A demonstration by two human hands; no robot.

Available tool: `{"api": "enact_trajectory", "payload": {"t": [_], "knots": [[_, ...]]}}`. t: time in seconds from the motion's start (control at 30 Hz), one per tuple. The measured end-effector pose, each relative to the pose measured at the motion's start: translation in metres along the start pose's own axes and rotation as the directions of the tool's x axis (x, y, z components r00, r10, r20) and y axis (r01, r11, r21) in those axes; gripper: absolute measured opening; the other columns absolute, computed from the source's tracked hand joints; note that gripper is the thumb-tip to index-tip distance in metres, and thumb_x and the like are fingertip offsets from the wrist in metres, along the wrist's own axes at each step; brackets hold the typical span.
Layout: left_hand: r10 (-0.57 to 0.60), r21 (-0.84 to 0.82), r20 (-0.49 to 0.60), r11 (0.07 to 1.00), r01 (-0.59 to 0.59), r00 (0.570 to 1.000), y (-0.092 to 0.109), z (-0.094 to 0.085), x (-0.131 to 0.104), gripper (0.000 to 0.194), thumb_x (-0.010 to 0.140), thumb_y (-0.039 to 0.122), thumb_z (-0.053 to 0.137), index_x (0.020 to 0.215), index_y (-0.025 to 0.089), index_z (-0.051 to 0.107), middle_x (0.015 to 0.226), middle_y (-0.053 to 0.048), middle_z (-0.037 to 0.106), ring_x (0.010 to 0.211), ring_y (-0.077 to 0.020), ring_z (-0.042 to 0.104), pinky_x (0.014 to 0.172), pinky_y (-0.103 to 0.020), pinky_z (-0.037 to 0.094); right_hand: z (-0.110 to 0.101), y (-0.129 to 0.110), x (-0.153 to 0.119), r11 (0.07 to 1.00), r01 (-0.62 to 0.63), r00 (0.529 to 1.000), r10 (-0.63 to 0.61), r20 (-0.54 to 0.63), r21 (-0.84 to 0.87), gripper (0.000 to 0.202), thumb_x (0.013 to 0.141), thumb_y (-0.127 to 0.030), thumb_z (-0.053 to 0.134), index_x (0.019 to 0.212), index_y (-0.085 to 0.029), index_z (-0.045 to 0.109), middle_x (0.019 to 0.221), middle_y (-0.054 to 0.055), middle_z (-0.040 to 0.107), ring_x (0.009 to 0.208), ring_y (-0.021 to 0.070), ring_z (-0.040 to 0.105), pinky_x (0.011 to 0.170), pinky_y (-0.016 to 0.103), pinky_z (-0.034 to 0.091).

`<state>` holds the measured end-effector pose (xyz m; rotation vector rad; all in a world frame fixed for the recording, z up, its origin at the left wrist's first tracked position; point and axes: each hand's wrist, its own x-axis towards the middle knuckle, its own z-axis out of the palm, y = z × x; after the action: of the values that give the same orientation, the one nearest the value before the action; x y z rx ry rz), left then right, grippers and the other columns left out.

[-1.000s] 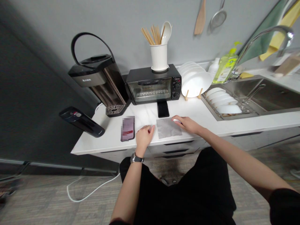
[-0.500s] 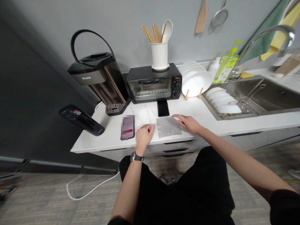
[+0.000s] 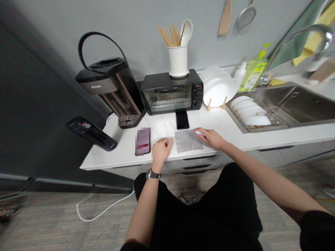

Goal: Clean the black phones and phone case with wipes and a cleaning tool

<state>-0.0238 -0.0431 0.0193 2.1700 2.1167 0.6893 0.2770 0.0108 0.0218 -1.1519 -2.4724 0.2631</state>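
A flat grey cloth (image 3: 187, 141) lies on the white counter (image 3: 162, 129) in front of me. My right hand (image 3: 209, 137) is at its upper right corner, fingers curled round a small white object (image 3: 199, 133). Left of the cloth rests my left hand (image 3: 160, 150), its fingers curled in and its thumb pointing toward the cloth; a bit of something red shows by the fingers, too small to make out. A phone with a lit, blurred screen (image 3: 142, 141) lies left of my left hand. Behind the cloth is a black phone (image 3: 182, 120).
A toaster oven (image 3: 171, 93) bearing a white utensil holder (image 3: 178, 61) stands at the back, a water dispenser (image 3: 112, 90) to its left. A black flask (image 3: 91, 134) is at the left. Plates (image 3: 221, 91), soap bottles and a sink (image 3: 309, 104) are at the right.
My right hand has shifted very slightly, and more of the white object shows at its fingers. My left hand stays in place.
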Motion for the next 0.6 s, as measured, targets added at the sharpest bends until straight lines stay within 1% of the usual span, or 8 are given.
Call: {"api": "enact_trajectory", "payload": {"t": [0.1, 0.2, 0.3, 0.33, 0.4, 0.47, 0.5, 0.6], "knots": [[-0.004, 0.0, 0.009, 1.0, 0.004, 1.0, -0.001, 0.0, 0.001, 0.048, 0.107, 0.049, 0.047, 0.071, 0.021, 0.064, 0.076, -0.004, 0.069, 0.068, -0.0173, 0.057, 0.064, -0.031, 0.025, 0.0, -0.002, 0.001, 1.0, 0.0, 1.0, 0.0, 0.018, -0.007, 0.036, 0.111, -0.042, 0.036, 0.136, -0.025, 0.056, 0.11, 0.008, 0.079, 0.08, 0.0262, 0.075, 0.077, 0.034, 0.053], [0.016, -0.009, 0.033, 1.0, -0.016, 0.999, -0.002, -0.003, 0.001, 0.046, 0.107, 0.049, 0.046, 0.076, 0.021, 0.065, 0.078, -0.004, 0.069, 0.069, -0.018, 0.059, 0.064, -0.031, 0.025, -0.004, -0.005, -0.003, 0.999, -0.012, 1.0, 0.012, -0.009, -0.03, 0.037, 0.111, -0.04, 0.037, 0.141, -0.025, 0.054, 0.122, 0.01, 0.077, 0.083, 0.0268, 0.076, 0.079, 0.036, 0.055], [0.023, -0.047, 0.071, 0.999, -0.02, 0.997, 0.004, -0.011, -0.002, 0.044, 0.109, 0.046, 0.042, 0.078, 0.022, 0.063, 0.077, -0.004, 0.068, 0.071, -0.0191, 0.06, 0.064, -0.03, 0.027, -0.011, -0.012, -0.017, 0.999, 0.028, 0.999, -0.029, -0.04, -0.029, 0.04, 0.111, -0.038, 0.037, 0.147, -0.025, 0.051, 0.136, 0.011, 0.071, 0.093, 0.0274, 0.077, 0.084, 0.038, 0.056], [0.049, -0.081, 0.085, 0.996, -0.042, 0.995, 0.009, -0.015, -0.005, 0.044, 0.11, 0.044, 0.039, 0.079, 0.022, 0.062, 0.077, -0.004, 0.068, 0.072, -0.0191, 0.06, 0.065, -0.03, 0.029, -0.013, -0.016, -0.023, 0.998, 0.053, 0.998, -0.054, -0.04, -0.027, 0.042, 0.111, -0.038, 0.038, 0.15, -0.025, 0.049, 0.137, 0.011, 0.071, 0.095, 0.0271, 0.077, 0.084, 0.037, 0.057], [0.178, -0.187, 0.113, 0.97, -0.155, 0.978, 0.026, -0.022, -0.013, 0.043, 0.111, 0.04, 0.034, 0.082, 0.022, 0.061, 0.079, -0.003, 0.067, 0.074, -0.0184, 0.061, 0.068, -0.029, 0.033, -0.017, -0.027, -0.037, 0.993, 0.115, 0.993, -0.116, -0.02, -0.027, 0.048, 0.111, -0.038, 0.04, 0.158, -0.028, 0.042, 0.134, 0.01, 0.072, 0.096, 0.0257, 0.077, 0.082, 0.035, 0.057], [0.346, -0.284, 0.149, 0.912, -0.295, 0.926, 0.048, -0.029, -0.021, 0.039, 0.11, 0.043, 0.039, 0.086, 0.023, 0.062, 0.082, -0.001, 0.068, 0.075, -0.0174, 0.061, 0.069, -0.028, 0.035, -0.02, -0.038, -0.051, 0.983, 0.182, 0.983, -0.182, 0.01, -0.023, 0.052, 0.111, -0.038, 0.041, 0.163, -0.032, 0.034, 0.125, 0.009, 0.074, 0.093, 0.0236, 0.076, 0.078, 0.032, 0.057], [0.405, -0.313, 0.165, 0.886, -0.342, 0.899, 0.059, -0.032, -0.024, 0.038, 0.108, 0.047, 0.044, 0.085, 0.023, 0.062, 0.082, 0.0, 0.068, 0.075, -0.0172, 0.061, 0.069, -0.028, 0.036, -0.021, -0.043, -0.057, 0.978, 0.21, 0.977, -0.21, 0.024, -0.014, 0.053, 0.112, -0.039, 0.04, 0.164, -0.033, 0.033, 0.12, 0.008, 0.075, 0.09, 0.0224, 0.076, 0.076, 0.03, 0.056], [0.486, -0.378, 0.219, 0.842, -0.386, 0.846, 0.086, -0.04, -0.025, 0.042, 0.107, 0.05, 0.046, 0.081, 0.022, 0.063, 0.08, -0.001, 0.068, 0.073, -0.0173, 0.061, 0.067, -0.029, 0.035, -0.027, -0.052, -0.069, 0.97, 0.24, 0.969, -0.242, 0.055, 0.041, 0.05, 0.112, -0.04, 0.037, 0.162, -0.034, 0.037, 0.108, 0.007, 0.075, 0.086, 0.0199, 0.073, 0.074, 0.028, 0.054]]}}
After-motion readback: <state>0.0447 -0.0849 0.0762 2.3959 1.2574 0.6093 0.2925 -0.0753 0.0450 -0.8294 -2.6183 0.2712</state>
